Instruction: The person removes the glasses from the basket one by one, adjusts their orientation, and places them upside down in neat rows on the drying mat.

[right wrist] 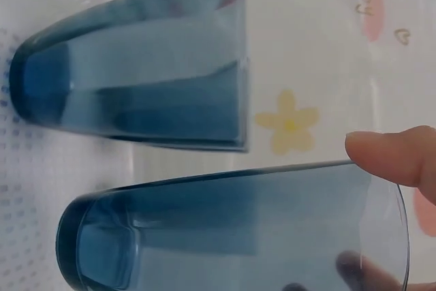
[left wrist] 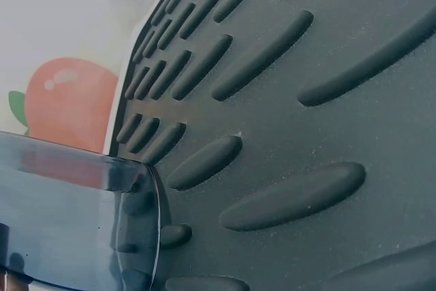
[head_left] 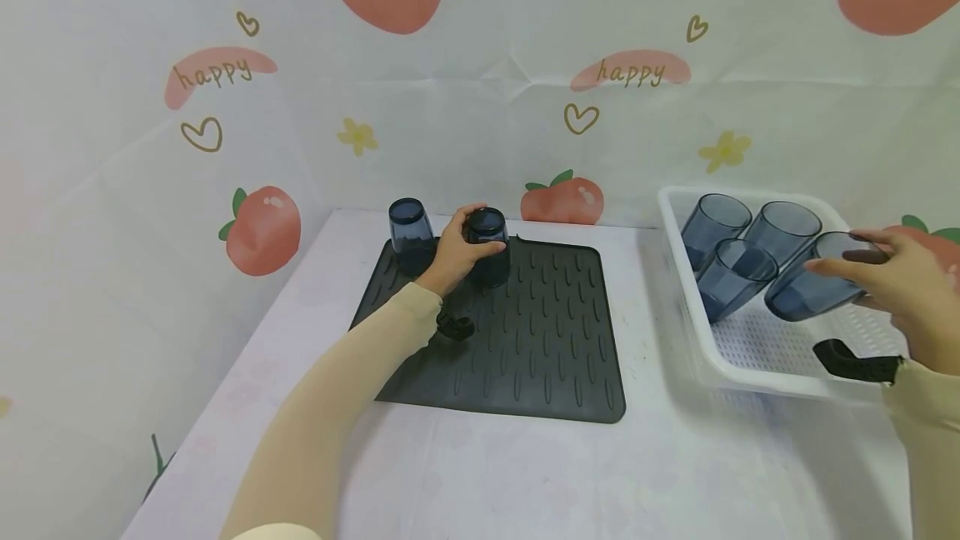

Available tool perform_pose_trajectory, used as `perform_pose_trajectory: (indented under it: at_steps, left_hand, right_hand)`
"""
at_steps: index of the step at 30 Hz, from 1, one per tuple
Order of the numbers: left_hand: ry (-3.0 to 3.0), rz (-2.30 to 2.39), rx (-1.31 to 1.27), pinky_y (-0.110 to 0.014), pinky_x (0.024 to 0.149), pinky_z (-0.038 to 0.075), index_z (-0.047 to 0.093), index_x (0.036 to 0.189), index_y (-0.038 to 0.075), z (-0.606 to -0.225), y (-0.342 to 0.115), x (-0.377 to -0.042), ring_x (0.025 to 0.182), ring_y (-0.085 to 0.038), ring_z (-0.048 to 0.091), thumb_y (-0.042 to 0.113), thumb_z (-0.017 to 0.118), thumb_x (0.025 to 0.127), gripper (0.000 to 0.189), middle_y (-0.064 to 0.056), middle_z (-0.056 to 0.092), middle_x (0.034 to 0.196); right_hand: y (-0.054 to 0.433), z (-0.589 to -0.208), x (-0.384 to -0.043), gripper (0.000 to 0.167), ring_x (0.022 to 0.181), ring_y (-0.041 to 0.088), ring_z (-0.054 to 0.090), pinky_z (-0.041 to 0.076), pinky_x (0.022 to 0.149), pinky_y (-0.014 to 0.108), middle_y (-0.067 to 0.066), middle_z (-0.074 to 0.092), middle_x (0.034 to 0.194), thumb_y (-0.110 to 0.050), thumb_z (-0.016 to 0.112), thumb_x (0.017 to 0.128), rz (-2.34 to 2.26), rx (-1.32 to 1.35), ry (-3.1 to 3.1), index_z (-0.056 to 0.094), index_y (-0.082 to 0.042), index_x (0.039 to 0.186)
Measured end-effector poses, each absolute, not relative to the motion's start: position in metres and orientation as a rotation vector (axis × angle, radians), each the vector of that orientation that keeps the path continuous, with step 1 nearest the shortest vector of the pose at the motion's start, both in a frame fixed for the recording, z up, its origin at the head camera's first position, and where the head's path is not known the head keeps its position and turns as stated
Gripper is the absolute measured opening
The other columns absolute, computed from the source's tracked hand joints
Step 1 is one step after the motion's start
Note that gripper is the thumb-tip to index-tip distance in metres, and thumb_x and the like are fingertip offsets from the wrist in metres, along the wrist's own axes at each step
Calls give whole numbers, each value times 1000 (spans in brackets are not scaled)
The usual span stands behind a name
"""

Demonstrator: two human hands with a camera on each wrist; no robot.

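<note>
On the dark ribbed mat (head_left: 540, 340), my left hand (head_left: 457, 252) grips an upside-down blue glass (head_left: 489, 261) near its base, thumb and fingers around its sides. The left wrist view shows that glass (left wrist: 75, 216) with its rim down at the mat. Just left of it, a second upside-down glass (head_left: 411, 236) stands at the mat's back corner. Over the white basket (head_left: 697, 357), my right hand (head_left: 911, 277) holds another blue glass (head_left: 810, 286) by its upper end, thumb at the rim in the right wrist view. This glass is mouth up and tilted.
Three more blue glasses, including one at the back (head_left: 783, 227), stand mouth up in the basket's left part. White patterned cloth (head_left: 450, 123) covers the wall behind the table (head_left: 600, 473). Table surface lies between the mat and the basket.
</note>
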State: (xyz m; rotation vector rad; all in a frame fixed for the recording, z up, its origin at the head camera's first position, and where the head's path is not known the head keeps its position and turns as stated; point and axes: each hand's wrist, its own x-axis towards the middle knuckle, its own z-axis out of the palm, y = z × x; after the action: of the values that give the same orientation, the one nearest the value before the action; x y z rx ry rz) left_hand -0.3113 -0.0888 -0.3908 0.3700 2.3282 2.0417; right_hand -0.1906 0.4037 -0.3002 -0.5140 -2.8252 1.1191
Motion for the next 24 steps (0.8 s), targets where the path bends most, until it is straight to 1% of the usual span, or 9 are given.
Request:
perform_pose_trajectory:
  at_steps: [3,7,8,10,11,13,15,20,24]
  left_hand:
    - [2323,2045,372,-42,106,43,37,146,16,-391,-89,-311,129,-26,48,3,73,84,73,-11,46,142]
    - [2319,2044,375,-41,106,43,36,147,14,-391,-88,-312,130,-26,47,3,73,84,73,-12,45,142]
    - [2321,2041,375,-42,106,42,36,147,13,-391,-88,-312,130,-26,47,3,73,84,74,-12,45,143]
    - [2323,2039,376,-42,106,42,35,148,11,-392,-88,-312,131,-26,47,3,73,84,75,-12,45,143]
    - [2323,2038,377,-42,106,42,34,148,11,-392,-88,-312,131,-27,47,3,73,84,75,-12,45,143]
    - [2323,2039,371,-42,106,42,35,148,12,-392,-88,-312,131,-26,47,3,73,84,74,-12,45,143]
    - [2323,2039,364,-42,106,42,36,147,13,-393,-87,-313,131,-26,47,3,73,84,74,-11,45,143]
    - [2320,2044,352,-41,106,43,38,146,16,-392,-87,-312,130,-25,48,3,74,84,73,-11,45,142]
    - [2305,2058,362,-42,106,43,38,146,16,-390,-87,-310,130,-26,48,1,73,84,72,-11,46,142]
  right_hand:
    - [404,-298,-187,94,65,-15,41,55,61,23,6,46,114,-38,71,87,1168,-536,-2760,16,0,153]
    - [401,-294,-183,92,82,4,48,52,91,51,20,36,148,-41,68,88,1183,-647,-2684,13,-13,156]
    - [400,-294,-183,91,86,6,46,56,84,37,23,34,150,-39,67,89,1175,-647,-2668,12,-12,156]
    - [399,-293,-182,89,91,6,44,56,84,34,23,17,158,-38,66,89,1212,-661,-2623,11,-17,157]
    - [398,-293,-181,88,95,4,45,55,84,27,20,17,159,-37,66,90,1216,-663,-2607,12,-18,157]
    - [398,-294,-180,86,95,-5,43,46,65,6,13,19,159,-32,67,90,1249,-644,-2566,14,-21,156]
    - [397,-294,-179,85,98,-8,42,45,61,3,4,24,159,-30,68,89,1294,-642,-2515,16,-24,156]
    - [389,-291,-175,80,100,-8,47,38,51,-1,-18,48,128,-16,71,87,1416,-620,-2323,26,-27,152]
    - [384,-285,-171,72,85,-11,47,40,53,-1,-25,49,103,0,71,82,1539,-567,-2140,40,-32,139]
